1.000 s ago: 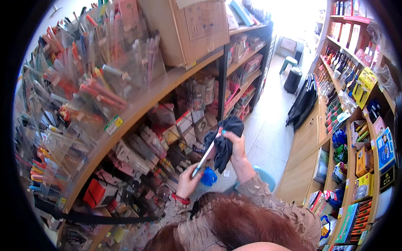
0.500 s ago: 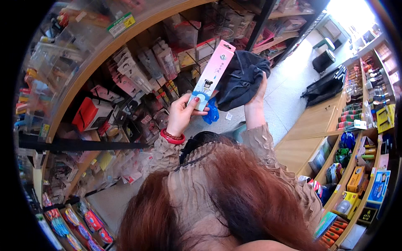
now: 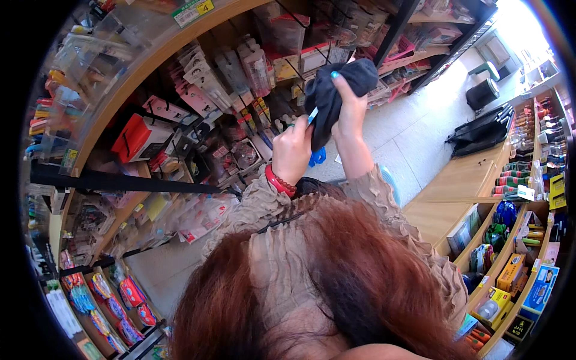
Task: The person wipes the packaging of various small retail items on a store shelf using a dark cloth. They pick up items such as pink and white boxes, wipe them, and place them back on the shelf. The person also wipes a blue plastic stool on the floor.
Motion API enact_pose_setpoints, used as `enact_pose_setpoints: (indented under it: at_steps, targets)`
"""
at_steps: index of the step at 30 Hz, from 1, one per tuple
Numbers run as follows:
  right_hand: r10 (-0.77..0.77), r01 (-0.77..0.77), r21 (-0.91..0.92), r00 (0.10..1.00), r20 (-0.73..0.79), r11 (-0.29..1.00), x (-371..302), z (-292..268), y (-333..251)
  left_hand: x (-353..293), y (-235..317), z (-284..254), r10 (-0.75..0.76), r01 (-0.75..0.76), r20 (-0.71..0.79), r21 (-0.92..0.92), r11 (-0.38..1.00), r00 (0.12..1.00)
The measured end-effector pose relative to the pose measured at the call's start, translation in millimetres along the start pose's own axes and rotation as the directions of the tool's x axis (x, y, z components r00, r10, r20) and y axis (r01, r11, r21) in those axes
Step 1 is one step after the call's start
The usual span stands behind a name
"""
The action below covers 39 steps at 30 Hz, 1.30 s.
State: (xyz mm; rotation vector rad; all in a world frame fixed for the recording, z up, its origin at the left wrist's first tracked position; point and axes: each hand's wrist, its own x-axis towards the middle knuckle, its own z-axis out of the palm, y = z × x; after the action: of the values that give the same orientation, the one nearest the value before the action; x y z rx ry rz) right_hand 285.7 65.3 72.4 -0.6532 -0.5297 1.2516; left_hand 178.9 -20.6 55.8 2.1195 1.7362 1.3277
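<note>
My right hand [image 3: 350, 113] grips a bunched black cloth [image 3: 360, 77], its thumb pressed on top. Close beside it on the left, my left hand [image 3: 291, 153] is closed around the slim pink and light-blue box [image 3: 312, 116]. Only a narrow pale edge of that box shows, since the cloth and my fingers cover the rest. The cloth drapes over the box between both hands. Below them a bit of blue plastic [image 3: 318, 157] is partly visible.
Shelving with hanging packets [image 3: 207, 99] curves along the left and far side. A red and white box [image 3: 141, 138] sits there. On the right stand a wooden counter [image 3: 441, 219] and shelves of small goods. Black folded items [image 3: 480, 129] lean at the counter's far end.
The cloth has moved over the box, which was in full view before and is now mostly covered. My left hand has shifted right, closer to the right hand, whose thumb now shows on top.
</note>
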Motion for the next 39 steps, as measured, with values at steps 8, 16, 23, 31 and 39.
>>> enact_pose_setpoints:
  at_steps: [8, 16, 23, 31, 39]
  targets:
    - [0.015, 0.039, -0.232, 0.974, 0.226, 0.972, -22.4, -9.1, -2.1, 18.0, -37.1, -25.5, 0.066, -0.014, 0.163, -0.299, 0.954, 0.984]
    - [-0.127, 0.583, -0.561, 0.751, 0.648, 0.588, -32.6, 11.2, -2.4, 46.4, -32.7, -50.4, -0.316, 0.284, 0.087, -0.696, 0.659, 0.945]
    - [-0.101, 0.625, -0.598, 0.729, 0.677, 0.501, -42.9, 8.5, 6.3, 43.0, -12.9, -65.7, -0.475, 0.099, -0.067, -0.944, 0.315, 0.877]
    - [-0.098, 0.435, -0.775, 0.891, 0.443, 0.458, -8.6, -65.1, 18.9, -16.5, -102.0, -154.0, -0.619, 0.230, -0.336, -0.720, 0.655, 0.710]
    - [-0.152, 0.342, -0.830, 0.940, 0.306, 0.441, 4.5, -92.1, 11.0, -17.3, -176.2, -152.6, -0.739, 0.345, -0.269, -0.751, 0.563, 0.618]
